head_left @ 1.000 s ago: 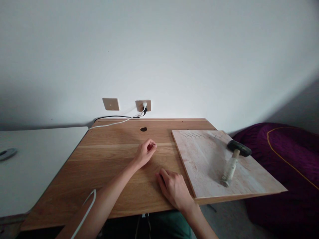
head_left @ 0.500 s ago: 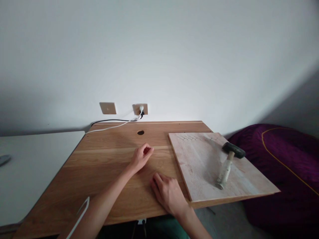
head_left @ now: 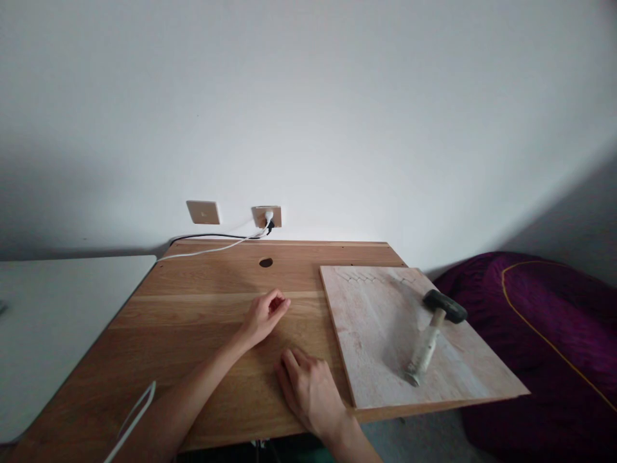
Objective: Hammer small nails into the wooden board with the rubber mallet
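My left hand (head_left: 265,315) rests on the wooden table (head_left: 193,344), its fingers curled into a loose fist with the thumb against them. Nothing shows in the hollow of that fist. Closer to the front edge lies my right hand (head_left: 311,389), back up, fingers bent under and nothing visible in them. To its right is a pale wooden board (head_left: 371,347), apart from both hands. On the board lies a mallet (head_left: 427,344), its black head (head_left: 444,306) toward the back right and its worn, whitish handle toward me. A zigzag row of thin marks or wires runs along the board's far edge.
A white table (head_left: 58,321) adjoins on the left. Behind, a wall socket (head_left: 267,217) holds plugs with a white and a black cable. The tabletop has a round hole (head_left: 266,262). A purple beanbag (head_left: 530,308) sits at the right.
The view has tilted slightly up and shifted right, so everything at the table sits a little lower and further left. Both hands keep the same pose on the table; the mallet stays put.
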A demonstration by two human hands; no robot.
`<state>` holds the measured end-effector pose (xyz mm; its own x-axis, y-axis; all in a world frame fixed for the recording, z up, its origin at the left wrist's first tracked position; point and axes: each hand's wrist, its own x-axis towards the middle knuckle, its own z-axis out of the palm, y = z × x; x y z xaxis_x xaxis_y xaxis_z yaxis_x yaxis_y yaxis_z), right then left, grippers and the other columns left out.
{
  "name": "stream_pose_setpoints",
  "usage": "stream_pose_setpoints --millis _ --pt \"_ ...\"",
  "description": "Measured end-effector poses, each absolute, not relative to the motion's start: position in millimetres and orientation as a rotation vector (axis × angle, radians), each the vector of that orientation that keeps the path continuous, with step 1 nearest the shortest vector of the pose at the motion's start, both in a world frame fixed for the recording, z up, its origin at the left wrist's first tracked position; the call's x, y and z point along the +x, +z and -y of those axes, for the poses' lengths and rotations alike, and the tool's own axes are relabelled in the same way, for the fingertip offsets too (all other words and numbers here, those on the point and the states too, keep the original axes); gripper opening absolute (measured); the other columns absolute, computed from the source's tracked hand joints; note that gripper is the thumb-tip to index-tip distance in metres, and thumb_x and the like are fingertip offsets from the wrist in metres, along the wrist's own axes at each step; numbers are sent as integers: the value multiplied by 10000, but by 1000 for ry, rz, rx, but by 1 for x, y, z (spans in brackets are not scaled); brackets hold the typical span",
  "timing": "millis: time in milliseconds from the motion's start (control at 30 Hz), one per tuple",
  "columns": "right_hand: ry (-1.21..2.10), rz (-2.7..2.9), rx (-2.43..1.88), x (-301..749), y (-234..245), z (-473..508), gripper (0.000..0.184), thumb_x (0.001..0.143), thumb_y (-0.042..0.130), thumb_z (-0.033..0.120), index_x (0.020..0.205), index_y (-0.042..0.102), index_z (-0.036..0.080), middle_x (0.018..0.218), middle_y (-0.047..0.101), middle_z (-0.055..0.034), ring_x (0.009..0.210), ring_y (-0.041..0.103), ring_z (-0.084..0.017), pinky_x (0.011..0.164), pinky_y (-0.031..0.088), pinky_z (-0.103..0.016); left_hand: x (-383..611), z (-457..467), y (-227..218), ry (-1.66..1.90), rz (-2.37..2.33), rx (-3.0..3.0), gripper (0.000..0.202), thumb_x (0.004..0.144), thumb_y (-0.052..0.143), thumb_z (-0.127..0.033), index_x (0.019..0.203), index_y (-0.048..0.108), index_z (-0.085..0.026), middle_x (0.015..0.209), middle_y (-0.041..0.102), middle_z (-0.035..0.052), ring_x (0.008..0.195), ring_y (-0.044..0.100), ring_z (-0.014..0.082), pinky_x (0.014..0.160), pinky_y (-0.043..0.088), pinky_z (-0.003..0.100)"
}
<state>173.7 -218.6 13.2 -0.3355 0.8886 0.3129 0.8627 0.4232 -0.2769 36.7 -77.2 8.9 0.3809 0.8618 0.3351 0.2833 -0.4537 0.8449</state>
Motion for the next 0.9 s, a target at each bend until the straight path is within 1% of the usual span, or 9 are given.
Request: stream_pose_setpoints --millis 167,467,667,800,900 --pt "94 2277 -1523 174 16 220 154 1042 501 207 893 533 232 811 684 0 639 648 -163 566 341 -284 36 77 11 1057 -988 1937 338 949 558 -481 765 554 -198 639 541 -36 599 507 123 599 386 241" --pt "156 2276 -1531 173 17 218 193 1067 451 237 893 534 222 832 691 -13 694 667 -163 594 354 -270 35 75 7 1045 -986 1911 357 955 561 -504 777 557 -194 645 529 -35 605 498 122 598 392 237" --pt "210 2279 -1496 177 17 217 193 1064 454 236 895 545 219 836 690 -14 725 683 -161 624 392 -267 36 76 7 1054 -997 1886 362 962 551 -508 776 549 -197 646 544 -32 598 502 124 595 395 239" --pt "270 2249 -1454 180 12 219 178 1047 485 228 881 549 225 803 678 -3 696 676 -152 626 418 -257 37 78 7 1089 -993 1879 344 966 547 -486 774 545 -201 645 556 -28 597 515 124 594 389 240" --pt "275 2210 -1443 181 9 219 209 1057 464 240 869 554 227 785 675 -10 679 678 -156 627 435 -260 36 79 5 1099 -989 1887 334 975 542 -466 772 550 -202 642 568 -22 590 519 124 589 388 244"
